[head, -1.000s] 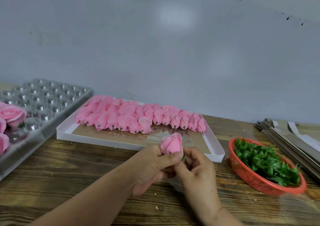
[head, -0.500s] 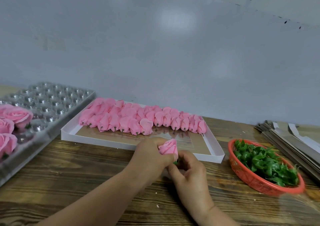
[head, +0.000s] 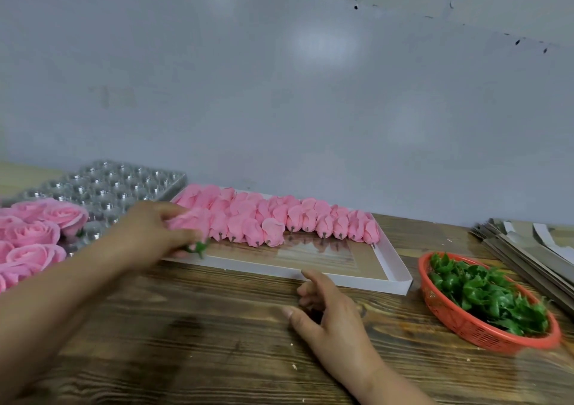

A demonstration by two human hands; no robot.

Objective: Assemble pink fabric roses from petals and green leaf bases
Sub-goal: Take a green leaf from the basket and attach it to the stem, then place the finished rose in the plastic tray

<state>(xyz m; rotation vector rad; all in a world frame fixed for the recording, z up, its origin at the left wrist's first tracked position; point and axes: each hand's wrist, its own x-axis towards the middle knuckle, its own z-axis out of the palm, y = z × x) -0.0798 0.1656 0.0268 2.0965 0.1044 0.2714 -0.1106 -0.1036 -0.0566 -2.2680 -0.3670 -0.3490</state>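
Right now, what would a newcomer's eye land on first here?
The long row of pink rosebuds in the white tray at mid-table, where the left hand grips a rose with a green base. Next, the red basket of green leaf bases at right.

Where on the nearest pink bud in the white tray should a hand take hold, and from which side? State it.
Probably pinch the pink bud across its petal body, coming from the near side above the white tray. Its small dark stem tip points toward the person, buds crowd it behind and on its left, and the open tray floor in front leaves room.
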